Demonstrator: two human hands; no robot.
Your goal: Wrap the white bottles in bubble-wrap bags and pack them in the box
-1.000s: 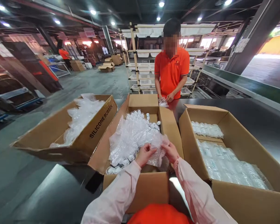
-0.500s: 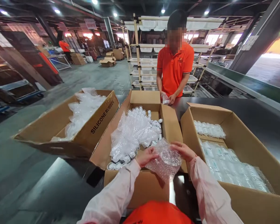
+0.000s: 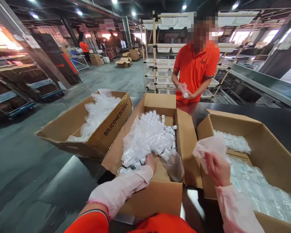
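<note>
My left hand (image 3: 151, 162) reaches into the middle cardboard box (image 3: 150, 197), beside white-capped containers (image 3: 137, 164); its fingers are mostly hidden. My right hand (image 3: 217, 168) is raised at the left side of the right box (image 3: 276, 145), its fingers closed on a bubble-wrap bag (image 3: 212, 147). Another bubble-wrap bag (image 3: 174, 163) lies in the near right part of the middle box. A heap of bubble wrap (image 3: 147, 136) covers many of the containers. Wrapped items (image 3: 264, 186) lie in rows in the right box.
A box marked SILICONE RUBBER (image 3: 111, 132) with bubble wrap inside stands at the left. Across the dark table (image 3: 262, 111), a person in an orange shirt (image 3: 196, 71) holds a wrapped item (image 3: 183, 90). Behind is a rack of white bins (image 3: 165, 48).
My hands have moved apart, the left down into the middle box, the right lifting a bag to the right. One bag now lies in the middle box. The view has shifted left.
</note>
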